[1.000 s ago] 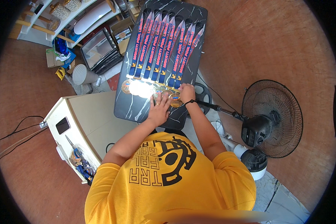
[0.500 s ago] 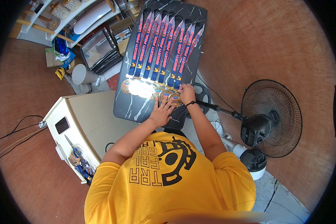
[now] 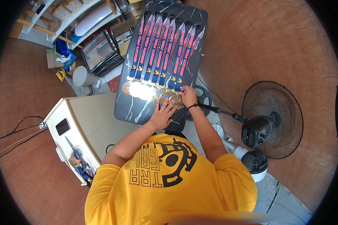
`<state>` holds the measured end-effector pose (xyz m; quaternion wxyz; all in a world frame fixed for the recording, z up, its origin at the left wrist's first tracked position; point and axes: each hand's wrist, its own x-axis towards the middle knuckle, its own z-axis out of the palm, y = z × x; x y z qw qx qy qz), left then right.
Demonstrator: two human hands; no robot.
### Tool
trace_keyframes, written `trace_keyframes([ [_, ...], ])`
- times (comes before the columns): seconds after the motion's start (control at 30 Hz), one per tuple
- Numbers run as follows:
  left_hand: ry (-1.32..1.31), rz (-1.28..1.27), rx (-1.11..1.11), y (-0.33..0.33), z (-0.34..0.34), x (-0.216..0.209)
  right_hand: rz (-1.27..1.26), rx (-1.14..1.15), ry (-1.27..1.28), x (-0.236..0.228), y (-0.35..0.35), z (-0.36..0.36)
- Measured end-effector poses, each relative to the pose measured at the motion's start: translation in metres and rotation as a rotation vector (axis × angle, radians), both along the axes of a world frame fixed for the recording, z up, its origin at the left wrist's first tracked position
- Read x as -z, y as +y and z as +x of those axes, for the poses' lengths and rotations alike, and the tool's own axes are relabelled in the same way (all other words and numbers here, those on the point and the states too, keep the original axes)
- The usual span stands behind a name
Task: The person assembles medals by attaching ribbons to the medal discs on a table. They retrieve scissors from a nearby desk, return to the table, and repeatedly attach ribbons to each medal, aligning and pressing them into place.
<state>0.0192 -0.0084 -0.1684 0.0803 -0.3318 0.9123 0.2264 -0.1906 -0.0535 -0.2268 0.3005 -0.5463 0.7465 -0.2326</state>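
Several gold medals (image 3: 126, 88) lie in a row across a black marble-patterned table (image 3: 133, 110). Bright glare washes out those at the middle left. Their blue and pink printed ribbons (image 3: 149, 48) stretch side by side toward the far edge. My left hand (image 3: 161, 117) rests open, fingers spread, with its fingertips on the medals at the right end of the row. At the lower end of the rightmost ribbon (image 3: 189, 58), just above the last medal (image 3: 176, 100), the fingers of my right hand (image 3: 189, 96) are pinched together. The fingertips partly hide what they grip.
A black standing fan (image 3: 272, 120) is to the right, with a smaller fan (image 3: 254, 163) below it. On the left, a cream cabinet (image 3: 97, 112) holds scissors (image 3: 76, 152) and a phone (image 3: 62, 126). Shelves (image 3: 69, 22) and stacked frames (image 3: 99, 50) stand at the far left.
Almost nothing differs. My right hand has shifted very slightly at the ribbon's end; my left hand stays on the medals.
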Motion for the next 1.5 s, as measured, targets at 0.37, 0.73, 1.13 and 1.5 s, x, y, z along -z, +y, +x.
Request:
trace_keyframes([
  [0.37, 0.052, 0.126, -0.138, 0.006, 0.01, -0.04, -0.082, 0.05, 0.119, -0.02, -0.022, -0.006],
  [0.73, 0.083, 0.203, -0.363, 0.007, 0.03, -0.066, 0.083, -0.102, 0.414, -0.01, -0.082, 0.003],
  [1.13, 0.105, 0.231, -0.418, 0.01, 0.037, -0.061, 0.122, -0.07, 0.393, -0.006, -0.075, 0.006],
  [1.5, 0.036, 0.306, -0.37, 0.008, 0.03, -0.064, -0.02, -0.087, 0.351, -0.015, -0.06, 0.005],
])
